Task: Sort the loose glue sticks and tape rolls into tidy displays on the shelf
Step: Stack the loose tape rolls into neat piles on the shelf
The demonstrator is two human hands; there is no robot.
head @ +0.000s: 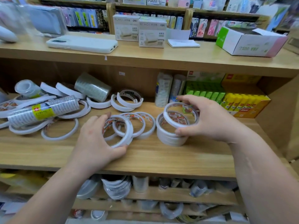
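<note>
Holding tilted tape roll [169, 120], hole upward, right hand [210, 120], above stack [171, 139]

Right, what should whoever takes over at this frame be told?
Left hand: grips the near end of a row of overlapping white tape rings on the wooden shelf.
Right hand: holds one white tape ring, tilted, over a short stack of white tape rings.
Done: that stack is started; green glue sticks and yellow glue sticks stand boxed at the right rear.
Left: seat the held ring, stack the row, then sort the loose white rings and clear tape sleeves heaped on the left.
</note>
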